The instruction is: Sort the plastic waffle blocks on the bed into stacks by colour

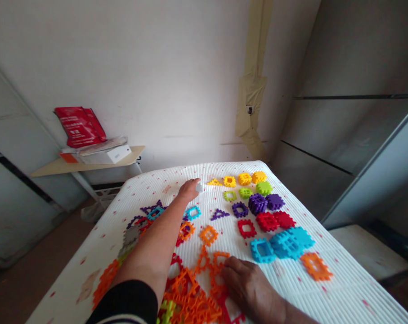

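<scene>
Left hand [189, 189] pinches a grey piece [199, 186]; right hand [247, 283], apart, touches an orange piece [220, 255], grip unclear.

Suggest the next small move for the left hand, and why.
The left hand should probably release the grey piece onto the tablecloth near the yellow triangle: the rows of pieces are grouped by colour, and none is grey.
</scene>
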Tool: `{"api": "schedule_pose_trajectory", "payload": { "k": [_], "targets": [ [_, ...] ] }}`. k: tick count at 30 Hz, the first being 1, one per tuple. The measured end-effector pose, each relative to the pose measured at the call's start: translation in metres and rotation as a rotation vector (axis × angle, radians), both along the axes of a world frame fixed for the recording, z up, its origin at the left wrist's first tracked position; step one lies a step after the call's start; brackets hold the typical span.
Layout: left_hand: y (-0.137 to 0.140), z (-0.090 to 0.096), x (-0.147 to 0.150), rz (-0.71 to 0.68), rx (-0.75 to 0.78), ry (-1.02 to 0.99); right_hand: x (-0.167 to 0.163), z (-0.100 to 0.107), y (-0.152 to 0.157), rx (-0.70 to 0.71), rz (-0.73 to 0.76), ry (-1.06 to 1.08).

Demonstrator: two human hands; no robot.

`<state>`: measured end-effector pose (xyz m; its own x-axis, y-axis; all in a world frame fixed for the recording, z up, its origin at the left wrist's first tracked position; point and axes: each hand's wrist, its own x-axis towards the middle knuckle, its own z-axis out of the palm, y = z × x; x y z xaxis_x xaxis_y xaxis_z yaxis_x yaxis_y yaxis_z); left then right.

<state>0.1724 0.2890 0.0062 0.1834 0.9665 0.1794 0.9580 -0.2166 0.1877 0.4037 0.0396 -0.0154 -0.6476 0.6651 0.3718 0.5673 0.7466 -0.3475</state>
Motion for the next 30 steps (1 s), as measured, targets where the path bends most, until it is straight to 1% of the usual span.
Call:
{"api": "schedule_pose_trajectory", "payload": {
  "k": [7,11,15,18,21,24,27,30],
  "targets": [
    [-0.002,-0.001,0.001,-0.005,-0.007,0.024,0.000,0.002,0.000,0.001,0.007,0.003],
    [-0.011,0.010,0.005,0.017,-0.009,0.041,0.000,0.001,0.000,0.002,0.004,-0.026],
    [-0.035,0.029,0.005,0.051,-0.023,0.099,0.000,0.002,0.000,0.002,0.009,-0.009],
    [-0.062,0.038,0.004,0.053,-0.099,0.173,0.001,0.001,0.000,0.012,0.007,-0.022],
    [-0.086,0.036,0.003,0.025,-0.202,0.245,0.001,-0.001,0.000,0.042,-0.001,-0.048],
    [-0.100,0.028,0.004,0.018,-0.264,0.292,0.000,-0.001,0.000,0.063,-0.007,-0.058],
    [-0.104,0.022,0.007,0.021,-0.262,0.298,0.000,0.001,-0.001,0.071,-0.016,-0.072],
    [-0.105,0.022,0.009,0.026,-0.213,0.271,0.000,0.002,0.000,0.103,-0.017,-0.082]
  ]
}}
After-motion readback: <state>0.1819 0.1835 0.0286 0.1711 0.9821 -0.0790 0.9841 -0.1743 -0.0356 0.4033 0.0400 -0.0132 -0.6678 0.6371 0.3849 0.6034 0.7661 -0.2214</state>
